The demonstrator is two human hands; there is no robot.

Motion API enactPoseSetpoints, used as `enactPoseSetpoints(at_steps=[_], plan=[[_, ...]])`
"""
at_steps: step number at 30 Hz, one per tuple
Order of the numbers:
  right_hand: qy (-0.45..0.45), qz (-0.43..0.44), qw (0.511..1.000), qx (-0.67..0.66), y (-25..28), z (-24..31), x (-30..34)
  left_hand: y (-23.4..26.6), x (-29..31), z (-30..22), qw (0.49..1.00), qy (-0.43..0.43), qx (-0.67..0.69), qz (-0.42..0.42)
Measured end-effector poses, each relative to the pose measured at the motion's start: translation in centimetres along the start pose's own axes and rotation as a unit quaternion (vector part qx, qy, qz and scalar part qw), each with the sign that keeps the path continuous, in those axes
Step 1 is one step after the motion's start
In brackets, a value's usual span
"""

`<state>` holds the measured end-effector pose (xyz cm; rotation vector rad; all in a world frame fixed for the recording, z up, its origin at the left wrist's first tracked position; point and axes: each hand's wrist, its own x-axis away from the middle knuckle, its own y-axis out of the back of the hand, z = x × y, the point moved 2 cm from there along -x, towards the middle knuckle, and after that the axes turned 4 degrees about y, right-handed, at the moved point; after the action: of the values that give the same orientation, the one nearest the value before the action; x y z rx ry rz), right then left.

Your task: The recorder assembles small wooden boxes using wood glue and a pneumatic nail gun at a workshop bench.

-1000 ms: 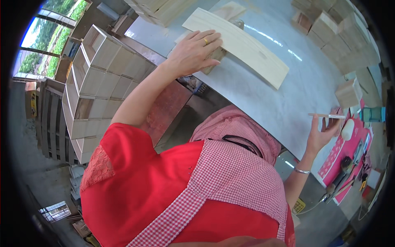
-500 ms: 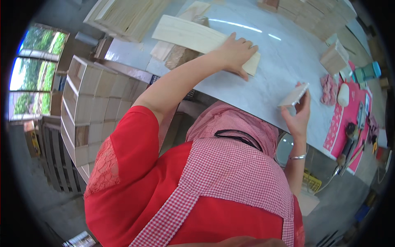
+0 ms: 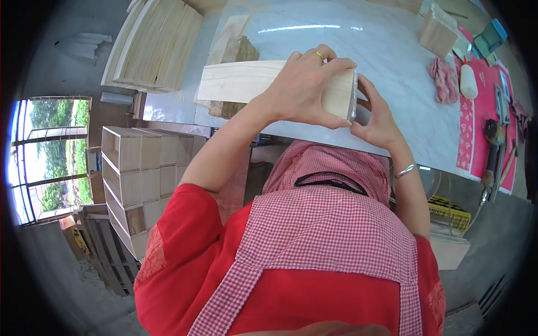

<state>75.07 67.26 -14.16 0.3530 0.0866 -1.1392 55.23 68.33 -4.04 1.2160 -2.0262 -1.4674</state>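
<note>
The long pale wooden board lies flat on the grey worktop, its long axis running left to right, with the left hand clamped over its right end and the right hand pressing curled fingers against a thin pale end piece there.

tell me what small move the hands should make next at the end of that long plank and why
Probably press the small piece flush against the plank end and square it. The left hand clamps the plank's end on the white table, the right hand cups the piece against that end, but how well the edges line up cannot be told.
</note>
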Motion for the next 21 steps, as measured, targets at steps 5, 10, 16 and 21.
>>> enactPoseSetpoints(at_steps=[5,10,16,21], plan=[[0.002,0.021,1.000,-0.005,-0.5,0.1,-0.5,-0.9,-0.2,0.7,1.000,0.007,0.018,-0.006],[0.003,0.022,1.000,-0.002,-0.4,-0.1,-0.4,-1.0,-0.5,0.7,0.999,0.019,0.031,0.011],[0.006,0.020,1.000,0.005,-0.4,-0.1,-0.5,-1.4,-0.8,0.8,0.999,0.031,0.026,0.000],[0.007,0.020,1.000,0.008,-0.4,0.1,-0.5,-1.5,-0.8,0.6,0.999,0.033,0.024,0.008]])
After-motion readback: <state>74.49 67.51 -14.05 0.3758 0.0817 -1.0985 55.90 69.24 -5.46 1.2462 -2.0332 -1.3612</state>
